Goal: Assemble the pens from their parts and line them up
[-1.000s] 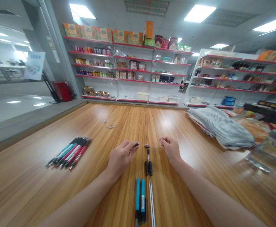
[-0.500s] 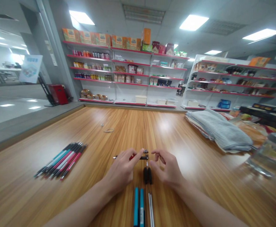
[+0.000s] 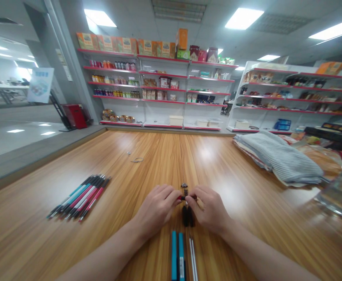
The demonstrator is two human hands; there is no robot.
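Note:
A red and black pen (image 3: 183, 198) is held level between my two hands, mostly covered by fingers. My left hand (image 3: 159, 208) has its fingers closed round the left part. My right hand (image 3: 210, 207) pinches the other end, its fingers curled in. Just beyond the fingertips lie small dark and metallic pieces (image 3: 184, 185). Below the pen rest two short black pieces (image 3: 185, 216), partly hidden by my right hand. Nearer to me are two teal tubes (image 3: 174, 253) and, beside them, thin white sticks (image 3: 193, 257).
Several teal, pink, white and black pens (image 3: 81, 197) lie side by side at the left. A thin loop (image 3: 137, 160) and a tiny piece (image 3: 128, 153) sit farther back. Folded striped cloth (image 3: 287, 160) and a clear container (image 3: 339, 191) are at the right. Stocked shelves (image 3: 162, 91) stand behind.
My right hand has moved in and closed on the pen's right end. The left hand's raised fingers have curled round the pen, and the pen has shifted right.

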